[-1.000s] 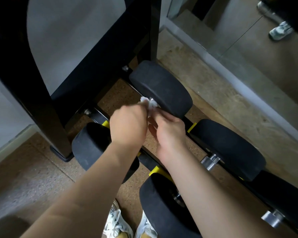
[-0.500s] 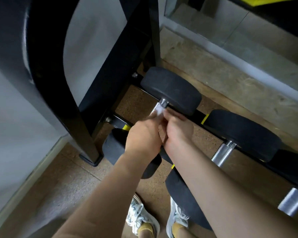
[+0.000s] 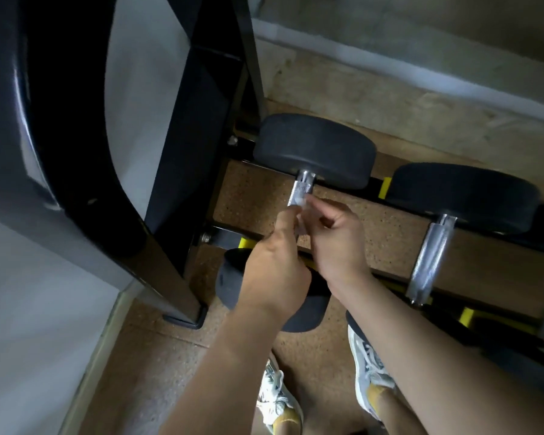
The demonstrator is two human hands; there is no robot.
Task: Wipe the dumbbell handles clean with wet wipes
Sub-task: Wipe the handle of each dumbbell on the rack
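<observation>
**Wet wipe pinched on the end dumbbell's handle, close beside the rack post**

The knurled handle (image 3: 302, 189) of the end dumbbell was taken as the mark. Close to its left the black rack post (image 3: 182, 183) was stood, and only a narrow strip of cork floor (image 3: 252, 196) was left between them. Its far end was closed by the far head (image 3: 314, 149). Its near end was capped by the near head (image 3: 233, 281), partly hidden under the left wrist. To its right a wider span of floor was left before the second handle (image 3: 431, 255).

The wet wipe (image 3: 300, 215), blurred, was held against the handle's near part, with the far part left bare. It was pinched by both hands. The left hand (image 3: 274, 271) was held knuckles up on the handle's near side, fingers curled and thumb raised to the wipe. The right hand (image 3: 336, 243) was set just right of the handle, its curled fingers closed on the wipe.
</observation>
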